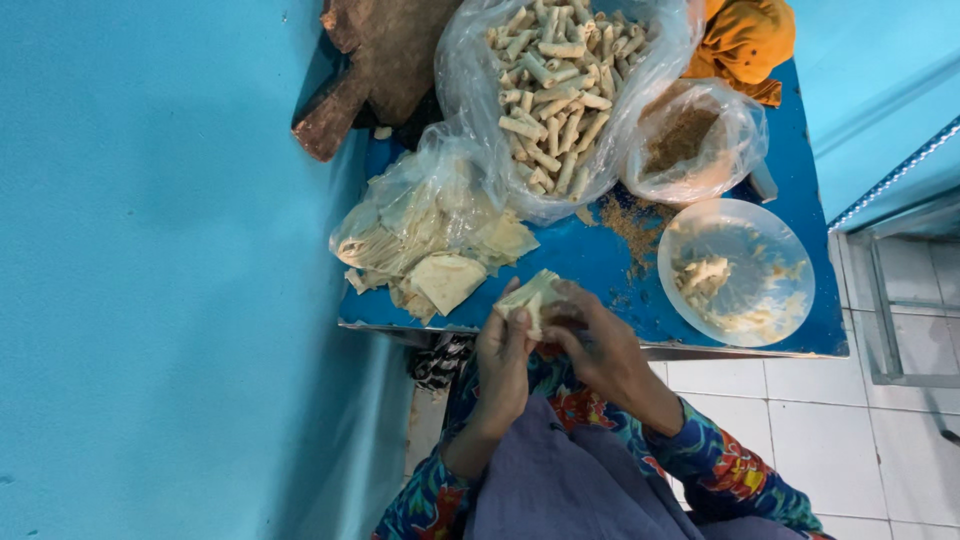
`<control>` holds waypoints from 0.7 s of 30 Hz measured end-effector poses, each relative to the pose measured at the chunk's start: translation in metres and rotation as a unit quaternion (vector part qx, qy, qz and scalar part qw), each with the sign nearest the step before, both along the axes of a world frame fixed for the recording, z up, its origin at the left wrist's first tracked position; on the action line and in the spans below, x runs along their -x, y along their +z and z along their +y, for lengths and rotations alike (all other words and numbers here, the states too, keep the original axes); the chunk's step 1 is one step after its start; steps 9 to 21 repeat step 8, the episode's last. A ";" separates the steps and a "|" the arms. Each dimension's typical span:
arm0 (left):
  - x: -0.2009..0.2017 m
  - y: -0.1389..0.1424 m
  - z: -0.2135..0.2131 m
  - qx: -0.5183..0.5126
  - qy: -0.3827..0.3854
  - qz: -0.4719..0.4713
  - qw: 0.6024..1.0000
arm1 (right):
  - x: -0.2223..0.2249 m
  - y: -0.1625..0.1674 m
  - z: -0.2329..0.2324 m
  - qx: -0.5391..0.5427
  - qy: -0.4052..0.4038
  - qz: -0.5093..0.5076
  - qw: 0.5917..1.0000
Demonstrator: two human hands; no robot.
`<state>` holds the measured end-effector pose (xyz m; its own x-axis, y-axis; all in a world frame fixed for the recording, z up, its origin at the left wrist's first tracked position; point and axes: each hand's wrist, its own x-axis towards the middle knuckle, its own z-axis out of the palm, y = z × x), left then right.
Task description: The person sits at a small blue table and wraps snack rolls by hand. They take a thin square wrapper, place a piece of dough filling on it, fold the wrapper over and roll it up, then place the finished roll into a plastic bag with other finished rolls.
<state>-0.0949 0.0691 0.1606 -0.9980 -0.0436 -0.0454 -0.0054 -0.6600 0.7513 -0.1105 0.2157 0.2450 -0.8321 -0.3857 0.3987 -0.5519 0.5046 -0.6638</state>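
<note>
Big blue table [800, 200] first, shoved up against a blue wall [150, 270]. On it there's a huge bag of rolls [555, 90], a bag of wrappers [430, 235] spilling flat sheets, a smaller bag of crumbs [690, 140], and a clear bowl [735, 272] with filling smeared inside. The wrapper [530, 295] being worked sits at the near table edge, pinched between both hands: left hand [503, 365] has fingers closed on its lower side, right hand [600, 345] is closed over the other end. Honestly, that thin sheet looks like it could tear or unroll if squeezed unevenly. And with loose crumbs [630, 222] already scattered, more filling could drop off the edge.
</note>
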 end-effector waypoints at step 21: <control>-0.008 -0.017 0.008 0.025 0.001 0.013 1.000 | -0.004 -0.017 0.004 -0.059 -0.045 0.063 0.995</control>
